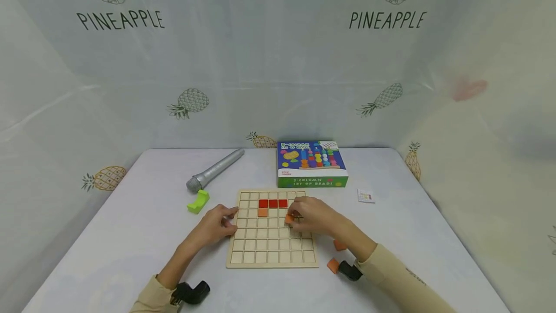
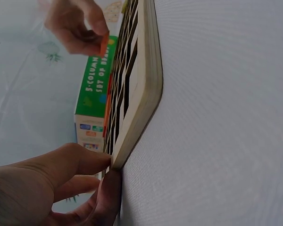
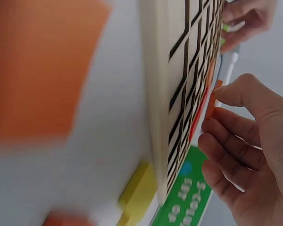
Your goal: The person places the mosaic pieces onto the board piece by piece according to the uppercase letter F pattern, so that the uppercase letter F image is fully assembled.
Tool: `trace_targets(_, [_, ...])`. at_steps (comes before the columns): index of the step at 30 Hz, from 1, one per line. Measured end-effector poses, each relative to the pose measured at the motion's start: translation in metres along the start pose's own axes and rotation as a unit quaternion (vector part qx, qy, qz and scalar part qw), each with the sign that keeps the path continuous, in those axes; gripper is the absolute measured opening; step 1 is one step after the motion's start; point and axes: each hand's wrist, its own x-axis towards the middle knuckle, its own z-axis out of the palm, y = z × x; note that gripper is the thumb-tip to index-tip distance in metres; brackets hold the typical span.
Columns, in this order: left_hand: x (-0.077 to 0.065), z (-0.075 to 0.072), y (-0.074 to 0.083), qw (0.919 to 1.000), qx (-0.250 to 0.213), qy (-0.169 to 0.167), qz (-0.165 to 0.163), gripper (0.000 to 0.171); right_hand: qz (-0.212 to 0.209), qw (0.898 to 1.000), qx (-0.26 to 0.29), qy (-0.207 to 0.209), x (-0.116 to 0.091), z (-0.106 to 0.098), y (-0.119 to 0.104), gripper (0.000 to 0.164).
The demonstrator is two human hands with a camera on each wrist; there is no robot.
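Observation:
A wooden grid board (image 1: 272, 244) lies on the table. Three red square tiles (image 1: 273, 203) sit side by side in one row, and an orange tile (image 1: 262, 212) lies just below the leftmost. My right hand (image 1: 313, 214) pinches another orange square tile (image 3: 212, 104) between thumb and fingertips, just above the board's right part. At the board's left edge, my left hand (image 1: 215, 226) rests with thumb and fingertips spread apart along the rim, touching it.
Two orange pieces (image 1: 333, 265) lie near my right wrist. A yellow block (image 3: 137, 188) shows in the right wrist view. Behind the board stands a bead-set box (image 1: 312, 164). Farther left are a silver microphone (image 1: 215, 172) and a lime-green piece (image 1: 198, 202); a small white card (image 1: 366, 196) lies right.

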Motion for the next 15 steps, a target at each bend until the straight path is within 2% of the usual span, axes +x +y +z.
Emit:
trace_targets(9, [0.0,0.0,-0.001,1.0,0.008,0.002,0.005,0.055,-0.03,0.999,0.001,-0.019,0.031,0.01,-0.026,0.021])
trace_targets(15, [0.001,0.001,-0.002,1.0,0.005,0.0,0.005,0.055,-0.038,0.999,-0.009,-0.019,0.042,0.018,-0.033,0.02])
